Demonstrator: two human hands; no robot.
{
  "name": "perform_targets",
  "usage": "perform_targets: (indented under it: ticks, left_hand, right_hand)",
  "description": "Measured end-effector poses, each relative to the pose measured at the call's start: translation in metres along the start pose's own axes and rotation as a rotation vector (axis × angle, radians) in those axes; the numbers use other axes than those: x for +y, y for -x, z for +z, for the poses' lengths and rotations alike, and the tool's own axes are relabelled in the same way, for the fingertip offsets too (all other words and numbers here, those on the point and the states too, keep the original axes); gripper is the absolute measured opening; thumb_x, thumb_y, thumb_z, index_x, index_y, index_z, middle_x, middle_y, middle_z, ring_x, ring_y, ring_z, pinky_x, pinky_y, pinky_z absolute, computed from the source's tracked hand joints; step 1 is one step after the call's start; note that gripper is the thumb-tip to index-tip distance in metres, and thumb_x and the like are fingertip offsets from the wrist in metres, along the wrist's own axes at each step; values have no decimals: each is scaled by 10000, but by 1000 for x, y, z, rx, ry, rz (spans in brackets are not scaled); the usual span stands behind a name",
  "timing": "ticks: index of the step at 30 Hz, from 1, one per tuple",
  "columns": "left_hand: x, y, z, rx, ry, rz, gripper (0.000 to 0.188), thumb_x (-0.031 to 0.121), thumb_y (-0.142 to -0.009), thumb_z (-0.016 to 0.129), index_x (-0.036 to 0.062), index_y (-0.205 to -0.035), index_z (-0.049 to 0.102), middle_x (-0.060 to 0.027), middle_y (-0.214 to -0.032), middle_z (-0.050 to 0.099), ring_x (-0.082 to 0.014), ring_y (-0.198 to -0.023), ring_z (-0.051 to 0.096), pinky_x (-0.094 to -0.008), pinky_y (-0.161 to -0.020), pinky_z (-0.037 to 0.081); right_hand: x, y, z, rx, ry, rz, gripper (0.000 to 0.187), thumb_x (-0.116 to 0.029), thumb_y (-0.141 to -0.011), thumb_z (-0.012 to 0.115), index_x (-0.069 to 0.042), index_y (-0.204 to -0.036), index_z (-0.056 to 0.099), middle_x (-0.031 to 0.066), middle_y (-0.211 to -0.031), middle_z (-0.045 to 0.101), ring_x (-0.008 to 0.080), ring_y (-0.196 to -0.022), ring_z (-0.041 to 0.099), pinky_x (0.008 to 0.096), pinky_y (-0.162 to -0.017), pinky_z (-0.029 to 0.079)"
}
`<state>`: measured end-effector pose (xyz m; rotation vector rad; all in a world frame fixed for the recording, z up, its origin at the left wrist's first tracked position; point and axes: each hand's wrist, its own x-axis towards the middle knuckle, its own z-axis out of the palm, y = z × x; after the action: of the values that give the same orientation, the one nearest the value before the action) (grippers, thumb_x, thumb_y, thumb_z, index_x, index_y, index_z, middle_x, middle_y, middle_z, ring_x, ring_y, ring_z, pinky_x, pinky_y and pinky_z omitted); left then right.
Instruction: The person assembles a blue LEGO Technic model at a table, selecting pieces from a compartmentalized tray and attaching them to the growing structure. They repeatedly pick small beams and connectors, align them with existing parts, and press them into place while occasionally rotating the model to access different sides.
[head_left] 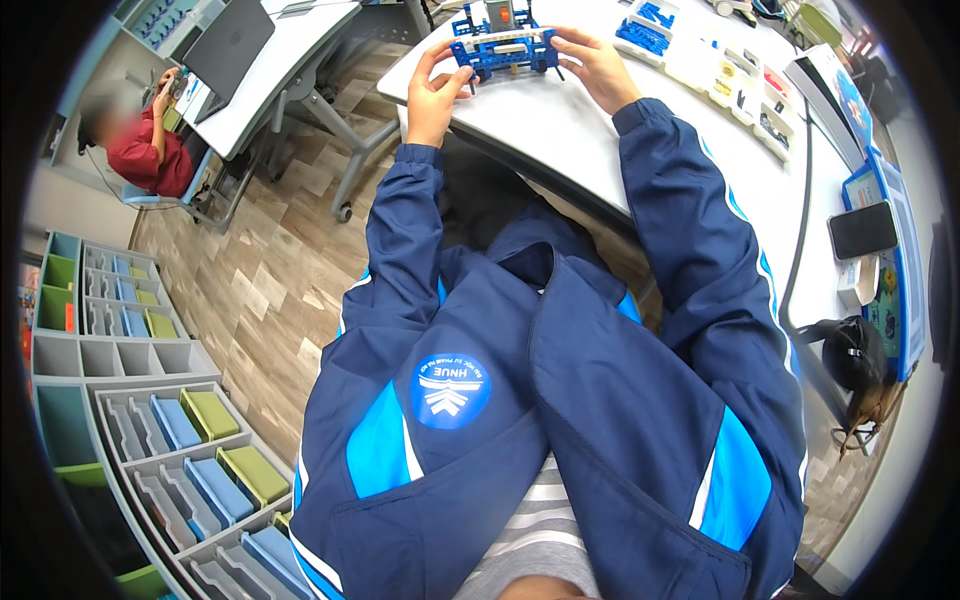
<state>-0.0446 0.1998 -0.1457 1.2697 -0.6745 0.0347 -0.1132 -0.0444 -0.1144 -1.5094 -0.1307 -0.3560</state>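
A model built of blue and white plastic building-set beams (pixel 507 47) stands at the far edge of the view on the white table, with a grey block bearing an orange part on top. My left hand (pixel 436 95) grips its left end, thumb and fingers closed on the blue beams. At the other end my right hand (pixel 598 66) pinches the blue frame between thumb and fingers. Dark thin axles stick out below both ends. The upper part of the model is cut off by the picture's edge.
Right of the model lies a white sorting tray (pixel 690 72) with blue, yellow, red and dark pieces. A phone (pixel 864 231) rests on a blue-edged box (pixel 905 280). At left, a person in red (pixel 150 150) sits by a laptop (pixel 230 55); grey shelving (pixel 150 357) stands below.
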Motion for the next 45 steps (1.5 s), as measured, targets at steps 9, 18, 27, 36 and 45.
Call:
perform_targets:
  ticks: [9, 18, 27, 36, 45]
  left_hand:
    - [-3, 0, 2, 48, 15, -24, 471, 59, -881, 698, 41, -1327, 546, -97, -1292, 577, -166, -890, 694, -236, -657, 526]
    - [-3, 0, 8, 90, 24, -32, 339, 271, -963, 668, 85, -1244, 632, -61, -1201, 649, -123, -839, 690, -224, -626, 521]
    - [-3, 1, 8, 126, -26, -78, 301, 258, -951, 686, 43, -1162, 679, -55, -1039, 706, -115, -781, 692, -212, -620, 480]
    - [1, 10, 11, 177, -52, -114, 215, 208, -972, 649, 39, -1104, 666, -66, -1211, 659, -113, -798, 660, -219, -650, 433]
    - [-8, 21, 0, 178, 52, -124, 244, 207, -950, 665, 10, -1090, 632, -193, -1354, 568, -196, -848, 702, -208, -645, 486]
  right_hand:
    - [-4, 4, 7, 61, 56, -78, 361, -293, -914, 703, -65, -1193, 681, 54, -1119, 694, 146, -1066, 608, 300, -887, 459]
    - [-12, 7, 21, 189, -51, -33, 199, -214, -868, 709, -142, -1052, 730, 4, -1007, 712, 123, -1046, 565, 354, -939, 358]
    - [-22, 3, 12, 234, -425, -6, 257, -138, -881, 719, -75, -1124, 664, 42, -1072, 692, 143, -1048, 595, 335, -959, 393]
    - [-26, 44, -78, 311, 150, 173, 187, -126, -855, 731, -26, -1009, 696, 47, -988, 708, 142, -989, 644, 270, -786, 491]
    - [-82, 84, -128, 504, 1338, -366, 80, -60, -789, 744, -61, -854, 698, 66, -914, 714, 266, -904, 606, 357, -827, 476]
